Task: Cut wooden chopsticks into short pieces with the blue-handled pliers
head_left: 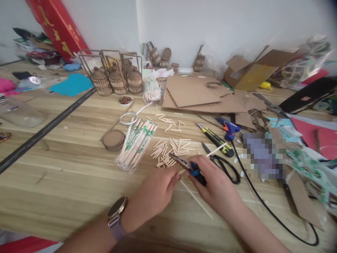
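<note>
My right hand is closed around blue-and-black pliers, whose jaws point left over cut wooden pieces. Between the thumb and fingers of my left hand is a thin wooden stick, close to the pliers. A pale stick length shows beyond my right hand, in line with it; the part between is hidden. Another thin stick slants down from my left fingertips; I cannot tell whether it is held or on the table. Short cut sticks lie scattered ahead. Wrapped chopsticks lie left of them.
Black scissors, a yellow utility knife and a blue glue gun with a looping cord lie to the right. Cardboard sheets and miniature tiered baskets stand behind. A round cardboard piece and tape roll are left.
</note>
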A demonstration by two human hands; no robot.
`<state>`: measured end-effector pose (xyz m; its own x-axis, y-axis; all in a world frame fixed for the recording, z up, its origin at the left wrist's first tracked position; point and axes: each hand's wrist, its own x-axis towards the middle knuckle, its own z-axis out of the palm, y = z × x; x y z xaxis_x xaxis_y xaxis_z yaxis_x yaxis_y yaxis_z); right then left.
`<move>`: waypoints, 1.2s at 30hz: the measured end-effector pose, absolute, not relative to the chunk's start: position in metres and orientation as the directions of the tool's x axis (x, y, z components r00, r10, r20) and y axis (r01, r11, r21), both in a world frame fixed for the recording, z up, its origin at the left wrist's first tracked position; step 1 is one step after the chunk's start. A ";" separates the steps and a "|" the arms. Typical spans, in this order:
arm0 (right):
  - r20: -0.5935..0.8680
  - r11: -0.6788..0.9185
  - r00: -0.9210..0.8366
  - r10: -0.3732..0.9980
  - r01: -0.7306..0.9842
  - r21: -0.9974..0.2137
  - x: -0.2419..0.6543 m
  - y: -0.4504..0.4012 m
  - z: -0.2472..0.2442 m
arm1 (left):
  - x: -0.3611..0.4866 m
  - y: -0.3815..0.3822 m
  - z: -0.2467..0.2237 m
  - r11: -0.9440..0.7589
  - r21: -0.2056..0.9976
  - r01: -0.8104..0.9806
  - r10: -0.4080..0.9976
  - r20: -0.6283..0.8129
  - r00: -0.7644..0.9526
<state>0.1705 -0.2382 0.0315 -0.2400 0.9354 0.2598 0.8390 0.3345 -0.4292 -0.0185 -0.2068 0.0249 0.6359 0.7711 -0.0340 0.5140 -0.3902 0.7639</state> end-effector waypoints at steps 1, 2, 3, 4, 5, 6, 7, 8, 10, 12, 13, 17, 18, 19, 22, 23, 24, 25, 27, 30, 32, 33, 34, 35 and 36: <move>0.234 0.304 -0.223 0.946 0.859 -0.412 0.170 -0.238 0.028 | -0.018 -0.207 0.024 -0.425 0.727 0.538 0.775 -0.015 0.632; 0.223 0.279 -0.204 0.953 0.877 -0.391 0.169 -0.238 0.025 | -0.017 -0.208 0.023 -0.460 0.681 0.570 0.777 -0.002 0.630; 0.222 0.265 -0.192 0.956 0.889 -0.374 0.169 -0.239 0.023 | -0.016 -0.209 0.022 -0.489 0.627 0.606 0.778 0.000 0.628; 0.226 0.256 -0.182 0.957 0.896 -0.364 0.168 -0.240 0.021 | -0.015 -0.210 0.021 -0.513 0.571 0.641 0.778 -0.008 0.629; 0.228 0.247 -0.172 0.958 0.901 -0.358 0.168 -0.241 0.019 | -0.015 -0.211 0.021 -0.532 0.517 0.671 0.775 -0.022 0.632; 0.229 0.237 -0.163 0.960 0.905 -0.353 0.167 -0.242 0.018 | -0.014 -0.212 0.022 -0.548 0.470 0.692 0.771 -0.036 0.636; 0.227 0.227 -0.153 0.962 0.910 -0.348 0.167 -0.243 0.017 | -0.013 -0.213 0.022 -0.560 0.433 0.706 0.767 -0.050 0.639; 0.224 0.216 -0.145 0.964 0.916 -0.339 0.166 -0.244 0.016 | -0.012 -0.214 0.024 -0.570 0.406 0.714 0.763 -0.061 0.644; 0.221 0.198 -0.133 0.966 0.930 -0.309 0.164 -0.245 0.015 | -0.011 -0.215 0.027 -0.584 0.374 0.721 0.754 -0.080 0.652; 0.228 0.189 -0.127 0.965 0.941 -0.279 0.162 -0.247 0.014 | -0.010 -0.216 0.029 -0.590 0.356 0.724 0.748 -0.095 0.656; 0.232 0.185 -0.123 0.965 0.946 -0.266 0.161 -0.247 0.014 | -0.009 -0.217 0.030 -0.590 0.352 0.727 0.748 -0.100 0.656; 0.238 0.171 -0.112 0.965 0.954 -0.245 0.159 -0.249 0.013 | -0.009 -0.219 0.031 -0.579 0.342 0.740 0.761 -0.100 0.642; 0.236 0.170 -0.112 0.965 0.956 -0.240 0.158 -0.249 0.013 | -0.008 -0.220 0.031 -0.577 0.341 0.742 0.763 -0.097 0.639; 0.233 0.168 -0.112 0.966 0.957 -0.236 0.158 -0.249 0.013 | -0.008 -0.220 0.031 -0.575 0.341 0.744 0.765 -0.097 0.636; 0.225 0.160 -0.108 0.968 0.961 -0.225 0.157 -0.248 0.014 | -0.007 -0.221 0.032 -0.570 0.334 0.751 0.769 -0.104 0.630; 0.223 0.157 -0.106 0.969 0.961 -0.227 0.157 -0.248 0.014 | -0.007 -0.221 0.032 -0.567 0.329 0.755 0.772 -0.108 0.627; 0.221 0.155 -0.103 0.970 0.960 -0.232 0.157 -0.248 0.014 | -0.006 -0.221 0.033 -0.564 0.323 0.760 0.774 -0.114 0.623; 0.220 0.151 -0.099 0.971 0.960 -0.236 0.156 -0.248 0.014 | -0.006 -0.220 0.033 -0.560 0.317 0.766 0.777 -0.121 0.618; 0.214 0.144 -0.092 0.972 0.960 -0.240 0.156 -0.247 0.013 | -0.005 -0.220 0.033 -0.551 0.308 0.775 0.781 -0.135 0.609; 0.222 0.138 -0.087 0.971 0.964 -0.226 0.155 -0.246 0.012 | -0.005 -0.221 0.033 -0.547 0.301 0.782 0.786 -0.137 0.603; 0.233 0.137 -0.085 0.969 0.967 -0.215 0.155 -0.245 0.011 | -0.005 -0.222 0.032 -0.544 0.296 0.785 0.792 -0.130 0.597; 0.234 0.135 -0.084 0.968 0.968 -0.210 0.155 -0.244 0.010 | -0.005 -0.222 0.031 -0.541 0.293 0.788 0.795 -0.127 0.593; 0.233 0.133 -0.083 0.969 0.969 -0.207 0.155 -0.244 0.010 | -0.005 -0.223 0.031 -0.537 0.291 0.792 0.799 -0.126 0.588; 0.229 0.131 -0.082 0.970 0.970 -0.206 0.155 -0.244 0.010 | -0.005 -0.223 0.031 -0.533 0.290 0.795 0.802 -0.126 0.584; 0.224 0.128 -0.081 0.971 0.970 -0.205 0.155 -0.244 0.009 | -0.005 -0.222 0.031 -0.530 0.289 0.797 0.804 -0.128 0.581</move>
